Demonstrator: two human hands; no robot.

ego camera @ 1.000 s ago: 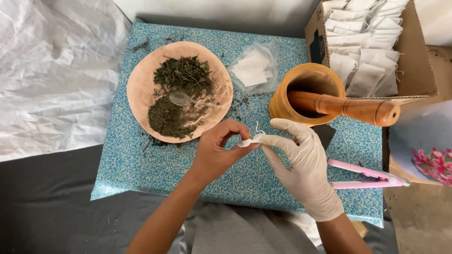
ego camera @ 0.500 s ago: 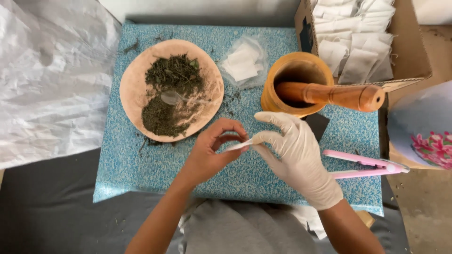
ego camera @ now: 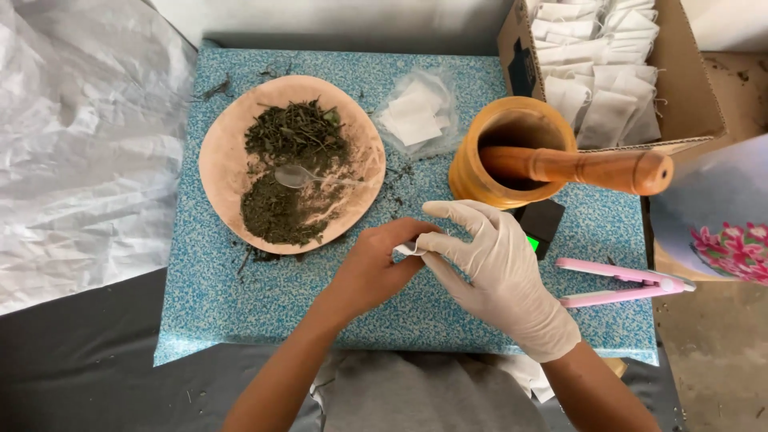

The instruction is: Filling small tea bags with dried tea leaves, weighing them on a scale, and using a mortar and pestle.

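My left hand [ego camera: 370, 268] is bare, forearm uncovered, no sleeve. My right hand [ego camera: 500, 276] wears a thin cream-white disposable glove, cuff ending at the wrist, wrinkled.

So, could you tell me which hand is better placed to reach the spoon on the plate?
Probably the left hand: bare, it sits closer to the plate and spoon; the gloved right hand lies farther away.

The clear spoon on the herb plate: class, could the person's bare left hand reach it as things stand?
Probably yes. The spoon lies uncovered on the plate, just beyond the left hand, with nothing between them. But that hand and the gloved right hand both pinch a small white bag, so it must let go first.
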